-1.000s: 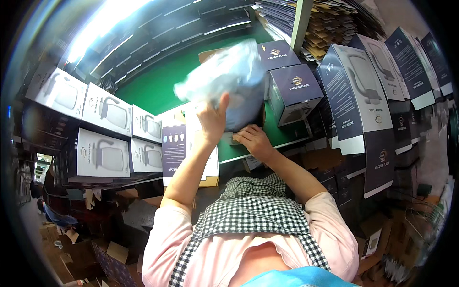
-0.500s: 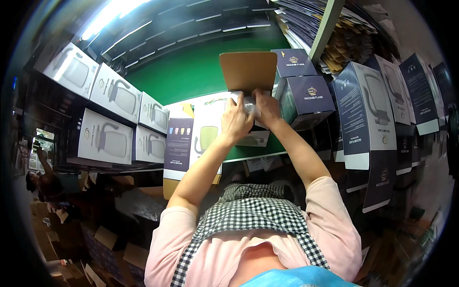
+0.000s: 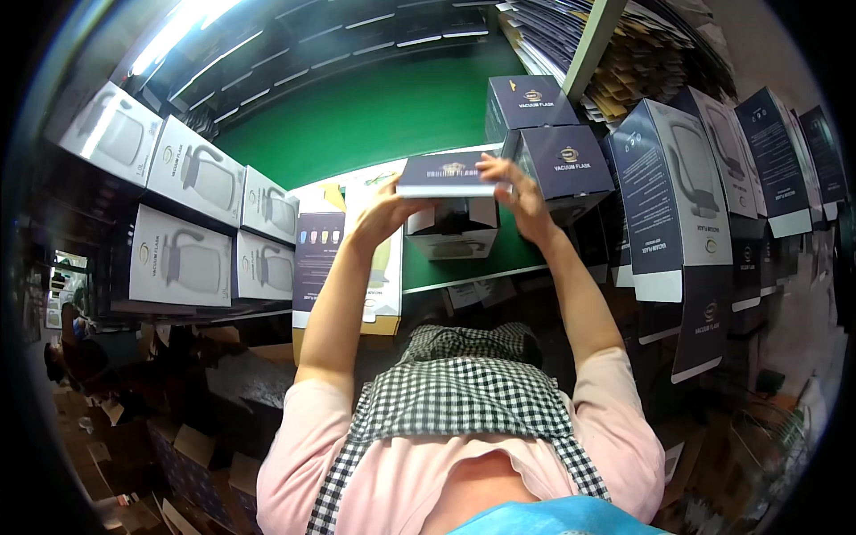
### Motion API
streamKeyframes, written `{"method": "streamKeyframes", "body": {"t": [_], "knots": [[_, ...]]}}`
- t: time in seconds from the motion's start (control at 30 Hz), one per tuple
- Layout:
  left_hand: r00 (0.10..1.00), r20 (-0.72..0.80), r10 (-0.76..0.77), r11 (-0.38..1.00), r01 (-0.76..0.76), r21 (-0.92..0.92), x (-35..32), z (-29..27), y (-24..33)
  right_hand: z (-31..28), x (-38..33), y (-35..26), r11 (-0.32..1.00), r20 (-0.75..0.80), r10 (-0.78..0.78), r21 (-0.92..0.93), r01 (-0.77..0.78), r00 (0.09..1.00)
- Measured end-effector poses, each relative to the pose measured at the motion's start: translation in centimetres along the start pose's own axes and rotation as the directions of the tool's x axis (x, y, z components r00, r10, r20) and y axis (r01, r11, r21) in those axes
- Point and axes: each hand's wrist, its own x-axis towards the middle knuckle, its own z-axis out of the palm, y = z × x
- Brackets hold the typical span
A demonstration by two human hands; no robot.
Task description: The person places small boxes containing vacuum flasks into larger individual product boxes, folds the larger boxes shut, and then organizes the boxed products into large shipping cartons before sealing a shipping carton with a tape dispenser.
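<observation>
White boxes point(image 3: 183, 256) printed with grey jugs stand stacked in two tiers at the left of the frame, beside a flat-lying carton point(image 3: 319, 239) with a dark panel left of centre. Next to it, a worker's left hand point(image 3: 379, 217) meets the left end of a dark lid point(image 3: 450, 169), its thumb stretched along the lower edge; how firmly it grips cannot be told. The lid, with a pale front lip point(image 3: 446, 191), belongs to a small box point(image 3: 452, 243) on the green tabletop point(image 3: 357, 111) at the centre of the frame, and a dark gap shows between the two. The right hand point(image 3: 524, 198), well apart from the left and blurred, is loosely open, fingers spread at the lid's right end. Just right of it sit two closed dark boxes point(image 3: 567, 162), one behind the other. Folded cartons point(image 3: 646, 53) are piled in the upper right, above a row of tall, upright cartons point(image 3: 685, 187) at the right. A black-and-white checked apron point(image 3: 473, 401) fills the lower centre.
</observation>
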Motion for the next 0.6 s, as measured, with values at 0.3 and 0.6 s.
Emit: {"method": "streamKeyframes", "body": {"t": [0.3,0.6], "knots": [[0.972,-0.057,0.227,0.761,-0.14,0.633,-3.5,-1.2,-3.7,1.4,-3.6,-1.4,0.751,0.163,0.037,-0.655,0.08,0.986],[0.863,-0.066,0.5,0.224,-0.055,0.973,-5.5,-2.2,-4.1,4.3,-2.6,-0.6,0.494,0.199,-0.163,-0.831,0.255,0.966]]}}
